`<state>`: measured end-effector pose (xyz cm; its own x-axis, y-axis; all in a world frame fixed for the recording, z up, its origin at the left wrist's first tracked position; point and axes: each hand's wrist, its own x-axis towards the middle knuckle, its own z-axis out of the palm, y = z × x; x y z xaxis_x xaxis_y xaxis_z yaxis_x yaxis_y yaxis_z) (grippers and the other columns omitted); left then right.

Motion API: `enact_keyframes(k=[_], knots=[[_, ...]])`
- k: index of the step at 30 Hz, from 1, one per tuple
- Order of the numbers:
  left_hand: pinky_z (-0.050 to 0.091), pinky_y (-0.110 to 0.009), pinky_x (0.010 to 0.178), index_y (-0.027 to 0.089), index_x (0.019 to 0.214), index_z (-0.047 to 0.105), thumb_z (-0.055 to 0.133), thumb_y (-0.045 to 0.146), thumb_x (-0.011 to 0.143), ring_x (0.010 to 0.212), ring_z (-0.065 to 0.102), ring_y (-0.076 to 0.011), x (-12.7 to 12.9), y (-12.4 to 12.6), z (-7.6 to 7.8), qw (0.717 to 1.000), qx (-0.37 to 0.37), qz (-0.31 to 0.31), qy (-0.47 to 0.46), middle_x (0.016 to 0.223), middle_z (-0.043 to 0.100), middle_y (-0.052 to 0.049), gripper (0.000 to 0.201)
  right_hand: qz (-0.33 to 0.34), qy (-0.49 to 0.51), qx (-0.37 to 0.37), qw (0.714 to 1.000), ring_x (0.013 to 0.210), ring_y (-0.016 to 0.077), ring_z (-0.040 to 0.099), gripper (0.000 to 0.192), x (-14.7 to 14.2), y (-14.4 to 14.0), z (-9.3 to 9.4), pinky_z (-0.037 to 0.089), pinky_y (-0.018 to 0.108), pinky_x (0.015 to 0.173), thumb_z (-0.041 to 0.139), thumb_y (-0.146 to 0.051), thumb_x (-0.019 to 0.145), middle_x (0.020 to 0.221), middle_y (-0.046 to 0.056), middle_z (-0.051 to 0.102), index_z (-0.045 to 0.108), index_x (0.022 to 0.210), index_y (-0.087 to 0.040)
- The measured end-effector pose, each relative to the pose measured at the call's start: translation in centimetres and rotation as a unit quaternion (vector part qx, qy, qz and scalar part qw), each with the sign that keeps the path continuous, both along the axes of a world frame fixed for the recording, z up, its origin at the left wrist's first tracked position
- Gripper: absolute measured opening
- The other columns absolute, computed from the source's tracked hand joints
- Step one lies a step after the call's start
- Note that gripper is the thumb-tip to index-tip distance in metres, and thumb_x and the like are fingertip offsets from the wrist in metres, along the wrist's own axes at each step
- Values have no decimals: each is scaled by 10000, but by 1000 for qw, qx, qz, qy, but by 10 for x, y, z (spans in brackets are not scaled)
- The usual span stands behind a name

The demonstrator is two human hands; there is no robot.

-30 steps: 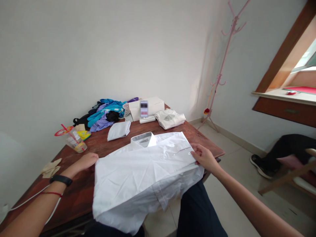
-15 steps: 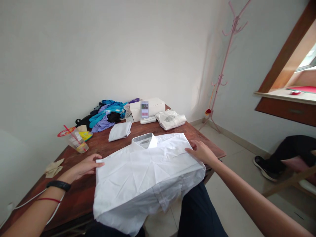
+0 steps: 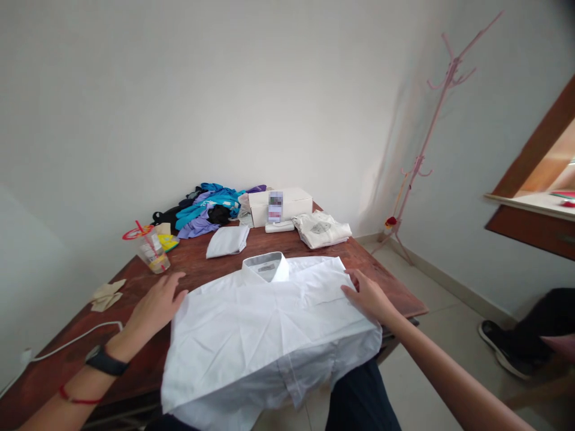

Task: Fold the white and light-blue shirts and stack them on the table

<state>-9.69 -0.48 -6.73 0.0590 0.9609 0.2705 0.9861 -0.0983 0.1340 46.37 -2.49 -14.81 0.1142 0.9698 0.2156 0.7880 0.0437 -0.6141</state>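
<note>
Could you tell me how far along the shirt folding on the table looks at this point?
Done: the white shirt's sides look folded in, collar up, and two folded garments, one white and one cream, lie behind it. In hand: the left hand rests flat at its left edge, the right hand on its right side. Left: its lower part overhangs the table, and a heap of coloured clothes is unfolded.

White collared shirt (image 3: pixel 265 323) lies flat, overhanging table edge.
</note>
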Motion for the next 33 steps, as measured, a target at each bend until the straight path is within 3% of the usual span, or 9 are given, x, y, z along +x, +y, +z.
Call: enact_keyframes(k=[2, 5, 9, 14, 17, 22, 28, 33], knots=[[448, -485, 1050, 120, 1343, 547, 424, 479, 925, 1216, 599, -350, 20, 10, -1, 998, 10, -60, -9, 1289, 631, -201, 564, 2, 27, -10, 1000, 778, 227, 655, 484, 1, 2, 0, 437, 300, 701, 614, -395, 827, 885, 53, 707, 617, 1258, -175], [433, -418, 1073, 111, 1398, 539, 394, 540, 960, 1259, 589, -314, 60, 34, -3, 993, -43, -105, -34, 1368, 618, -191, 630, 7, 69, -24, 997, 828, 237, 676, 521, 1, 5, -4, 477, 317, 743, 622, -399, 811, 988, 86, 730, 609, 1280, -172], [486, -378, 952, 130, 1343, 606, 351, 609, 983, 1210, 632, -322, 108, 64, -8, 993, -105, -45, -21, 1316, 666, -199, 651, 6, 77, -24, 997, 896, 245, 692, 581, 1, 7, -12, 503, 336, 804, 596, -392, 814, 1089, 111, 724, 549, 1343, -158], [478, -448, 893, 140, 1025, 724, 323, 639, 986, 1096, 672, -397, 141, 65, -17, 997, -74, -10, -4, 1074, 741, -225, 642, 10, 35, -33, 999, 801, 237, 678, 464, -2, 2, -8, 487, 325, 739, 565, -365, 782, 934, 68, 726, 623, 1203, -179], [482, -474, 873, 124, 951, 720, 264, 621, 1000, 1059, 680, -412, 144, 59, -20, 998, -62, 6, 11, 1048, 733, -244, 677, 4, 7, -28, 1000, 733, 229, 639, 336, -9, -2, -4, 453, 314, 690, 533, -366, 794, 795, 30, 683, 647, 1066, -204], [509, -450, 808, 173, 1013, 707, 246, 752, 947, 1000, 706, -395, 138, 57, -19, 992, -128, -15, 13, 1031, 750, -199, 743, -2, -5, -6, 1000, 689, 205, 588, 122, -20, -9, -2, 404, 295, 651, 492, -325, 808, 762, 18, 652, 573, 809, -234], [466, -376, 697, 211, 840, 683, 432, 740, 912, 848, 713, -370, 126, 61, -27, 993, -98, -70, -7, 831, 743, -147, 590, 35, 17, 27, 999, 706, 213, 584, 94, -20, -11, -6, 422, 307, 673, 473, -285, 838, 809, 37, 655, 547, 795, -246], [384, -302, 632, 229, 828, 650, 514, 749, 883, 752, 682, -292, 95, 87, -6, 995, -25, -93, -6, 738, 699, -76, 541, 65, 20, 74, 995, 749, 222, 595, 110, -37, 7, 13, 435, 306, 699, 460, -244, 868, 827, 54, 640, 536, 788, -247]])
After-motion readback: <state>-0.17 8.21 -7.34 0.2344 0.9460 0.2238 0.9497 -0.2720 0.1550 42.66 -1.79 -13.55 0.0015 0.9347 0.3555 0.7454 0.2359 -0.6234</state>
